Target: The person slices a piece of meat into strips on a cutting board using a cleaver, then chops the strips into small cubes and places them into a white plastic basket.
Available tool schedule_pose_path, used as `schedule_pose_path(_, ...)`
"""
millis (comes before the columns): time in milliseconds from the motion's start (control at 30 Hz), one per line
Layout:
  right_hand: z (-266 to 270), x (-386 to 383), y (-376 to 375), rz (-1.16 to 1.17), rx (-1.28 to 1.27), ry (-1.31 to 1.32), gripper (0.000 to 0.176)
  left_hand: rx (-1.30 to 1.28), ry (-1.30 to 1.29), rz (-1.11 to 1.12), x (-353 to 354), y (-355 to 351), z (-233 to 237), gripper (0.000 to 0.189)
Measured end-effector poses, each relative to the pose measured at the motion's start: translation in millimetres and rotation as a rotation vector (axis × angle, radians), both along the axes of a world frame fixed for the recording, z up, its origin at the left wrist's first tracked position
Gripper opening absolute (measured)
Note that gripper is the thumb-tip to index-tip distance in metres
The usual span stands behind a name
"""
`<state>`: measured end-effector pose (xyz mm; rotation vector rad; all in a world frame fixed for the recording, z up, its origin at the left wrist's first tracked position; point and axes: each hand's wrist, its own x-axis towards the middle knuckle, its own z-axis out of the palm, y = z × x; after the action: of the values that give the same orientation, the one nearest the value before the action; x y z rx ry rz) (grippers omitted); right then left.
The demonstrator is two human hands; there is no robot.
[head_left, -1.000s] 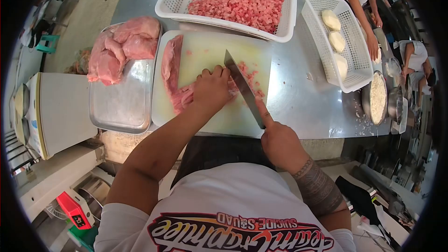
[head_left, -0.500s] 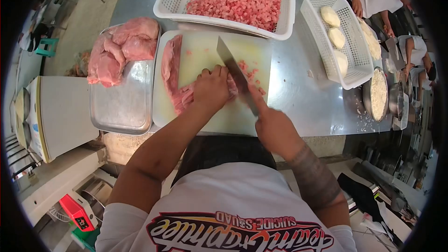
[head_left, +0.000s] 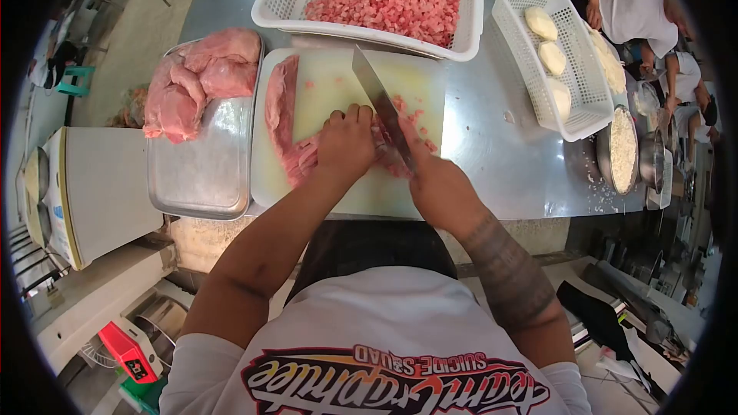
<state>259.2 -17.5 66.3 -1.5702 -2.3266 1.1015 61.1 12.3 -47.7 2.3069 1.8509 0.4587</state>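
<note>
My right hand (head_left: 442,192) is wrapped round the handle of a large knife (head_left: 374,94), whose blade points up and to the left over the cutting board (head_left: 338,77). My left hand (head_left: 346,142) presses on strips of pink meat (head_left: 301,157), its fingers curled just left of the blade. A longer meat strip (head_left: 280,100) lies along the board's left side. Small cut pieces (head_left: 407,111) are scattered right of the blade. My left palm hides part of the meat.
Left is a metal tray (head_left: 198,173) with large meat pieces (head_left: 204,81). Behind the board stands a white basket (head_left: 269,15) of diced meat. A second basket (head_left: 573,111) holds pale round pieces, near a bowl (head_left: 623,154) of white bits. Co-workers (head_left: 634,0) are at the upper right.
My right hand and the knife have shifted slightly left, closer to my left hand. The co-worker at the upper right has changed posture.
</note>
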Motion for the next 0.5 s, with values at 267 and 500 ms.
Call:
schedule_pose_path(267,-32,-22,2,-0.013,-0.176,-0.060,0.097,0.050,0.003,0.052,2,3,-14,0.032)
schedule_pose_path(500,-62,-26,1,-0.036,0.113,-0.011,0.094,-0.109,-0.022,0.062,-4,-1,7,0.053)
